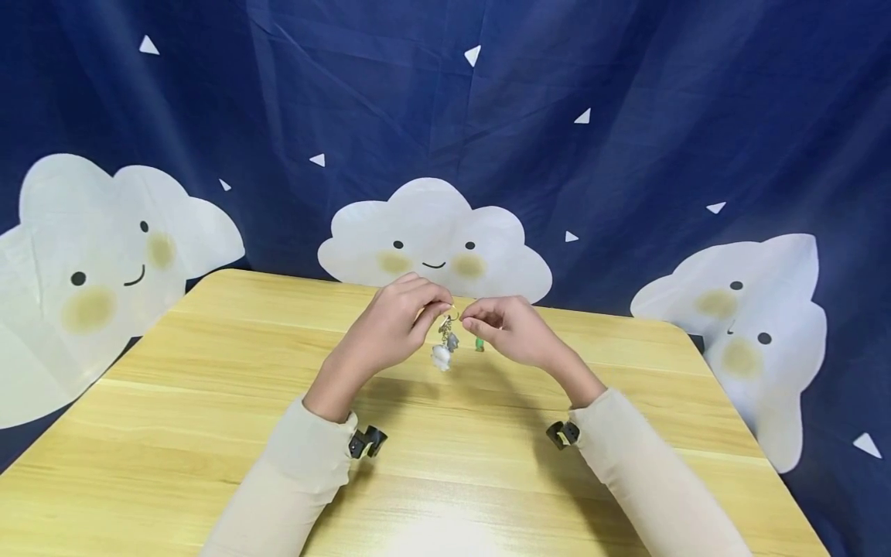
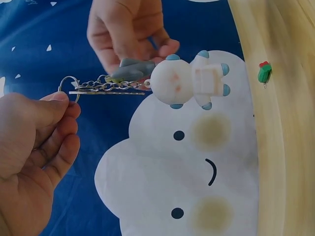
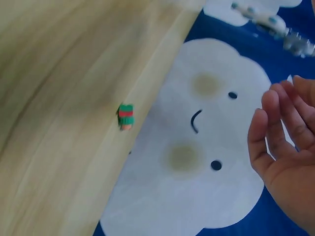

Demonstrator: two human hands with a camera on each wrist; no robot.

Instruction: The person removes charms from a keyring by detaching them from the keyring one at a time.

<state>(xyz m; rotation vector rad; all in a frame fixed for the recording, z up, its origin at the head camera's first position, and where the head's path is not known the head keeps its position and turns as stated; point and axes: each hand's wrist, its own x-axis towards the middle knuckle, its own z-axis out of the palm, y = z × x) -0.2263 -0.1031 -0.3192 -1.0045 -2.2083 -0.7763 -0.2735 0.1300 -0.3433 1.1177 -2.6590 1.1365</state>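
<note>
My left hand (image 1: 393,321) pinches a metal key ring (image 2: 69,83) between thumb and forefinger, above the table. From the ring hang short chains, a thin flat metal piece (image 2: 110,92) seen edge-on, a white figurine charm (image 2: 172,82) with blue ears and feet, and a grey charm (image 2: 132,72). Close to the ring on its right is my right hand (image 1: 515,329), its fingers loosely bent. The right wrist view shows a gap between those fingers and the blurred charms, with nothing held.
On the wooden table (image 1: 445,433), near its far edge, lies a small green and red trinket (image 3: 126,117). Behind the table hangs a dark blue curtain (image 1: 390,93) printed with white clouds and triangles. Each sleeve cuff carries a small black camera.
</note>
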